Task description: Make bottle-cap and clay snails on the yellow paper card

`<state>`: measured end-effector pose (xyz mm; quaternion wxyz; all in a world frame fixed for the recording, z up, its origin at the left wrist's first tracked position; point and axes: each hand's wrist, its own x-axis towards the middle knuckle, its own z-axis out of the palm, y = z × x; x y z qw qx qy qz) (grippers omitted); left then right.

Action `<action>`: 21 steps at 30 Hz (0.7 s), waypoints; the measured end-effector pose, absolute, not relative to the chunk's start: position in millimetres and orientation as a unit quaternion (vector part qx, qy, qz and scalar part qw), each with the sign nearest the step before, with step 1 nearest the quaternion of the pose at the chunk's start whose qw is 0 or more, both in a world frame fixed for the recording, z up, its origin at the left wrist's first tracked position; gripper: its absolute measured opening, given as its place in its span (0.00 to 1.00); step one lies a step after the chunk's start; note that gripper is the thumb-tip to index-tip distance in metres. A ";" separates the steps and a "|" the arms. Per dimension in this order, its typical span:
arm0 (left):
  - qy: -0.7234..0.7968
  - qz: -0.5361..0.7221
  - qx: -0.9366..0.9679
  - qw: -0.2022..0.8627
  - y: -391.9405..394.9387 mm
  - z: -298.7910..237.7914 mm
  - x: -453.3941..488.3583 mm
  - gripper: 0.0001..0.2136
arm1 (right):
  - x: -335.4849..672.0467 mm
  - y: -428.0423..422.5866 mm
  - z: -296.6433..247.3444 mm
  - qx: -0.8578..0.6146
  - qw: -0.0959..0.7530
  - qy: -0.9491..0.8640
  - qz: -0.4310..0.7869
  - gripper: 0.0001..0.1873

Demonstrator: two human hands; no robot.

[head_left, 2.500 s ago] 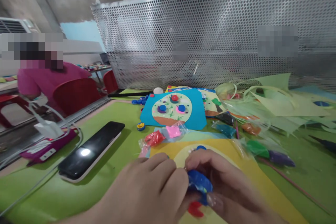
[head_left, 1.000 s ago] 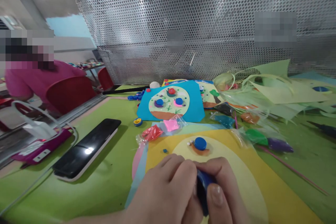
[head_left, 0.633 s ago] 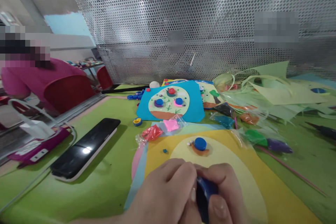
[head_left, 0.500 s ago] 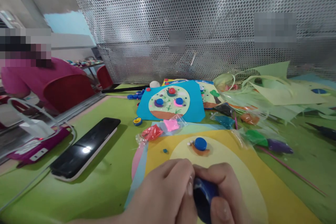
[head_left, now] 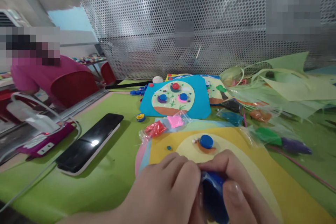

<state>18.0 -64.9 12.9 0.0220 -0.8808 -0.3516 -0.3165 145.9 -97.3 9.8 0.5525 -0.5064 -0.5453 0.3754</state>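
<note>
A shiny dark blue plastic packet of modelling clay is held between my two hands, low in the view. My left hand is closed at its left side, with the fingertips mostly hidden behind the knuckles. My right hand wraps around its other side, thumb in front. Beneath them lies yellow card with a pale yellow oval. Just beyond my fingers, a blue bottle cap sits on the oval over a brown clay strip. A small teal clay bit rests to the left.
Behind are red and pink clay packets and a blue card with capped snails. A phone and a power strip lie left. Green and purple packets and paper scraps are right. A person sits far left.
The view has shifted slightly, so the scene sits a little further right. Both hands keep hold of the blue clay packet, and more of it shows between them.
</note>
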 end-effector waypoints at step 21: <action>-0.415 -0.208 -0.864 -0.193 -73.8 29.1 10.0 0.09 | 147.2 -99.7 18.7 -0.557 0.541 -0.509 0.371 0.19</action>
